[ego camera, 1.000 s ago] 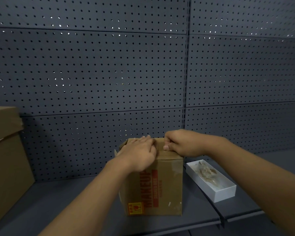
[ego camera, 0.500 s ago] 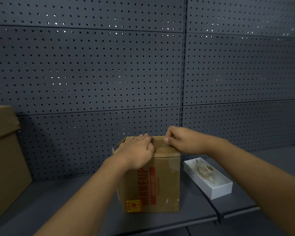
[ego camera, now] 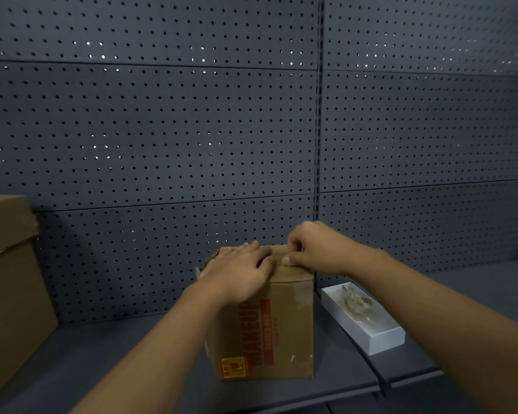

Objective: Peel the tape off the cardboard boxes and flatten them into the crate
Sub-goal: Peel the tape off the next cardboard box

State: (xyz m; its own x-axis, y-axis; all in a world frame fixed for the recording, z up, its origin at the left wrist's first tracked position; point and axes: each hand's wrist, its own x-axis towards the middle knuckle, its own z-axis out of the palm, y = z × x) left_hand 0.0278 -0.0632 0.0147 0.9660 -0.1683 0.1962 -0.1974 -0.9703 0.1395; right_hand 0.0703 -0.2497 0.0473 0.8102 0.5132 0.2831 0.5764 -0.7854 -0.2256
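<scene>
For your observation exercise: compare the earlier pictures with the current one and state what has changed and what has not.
Little changed. The right hand rose slightly, its fingers picking at the top of the box. The left hand still lies flat on the box top. The box, white tray and big box stayed put.

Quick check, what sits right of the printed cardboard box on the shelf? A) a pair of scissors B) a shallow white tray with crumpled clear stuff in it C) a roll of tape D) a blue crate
B: a shallow white tray holding crumpled clear material lies on the shelf just right of the printed cardboard box, apart from both hands on the box top.
</scene>
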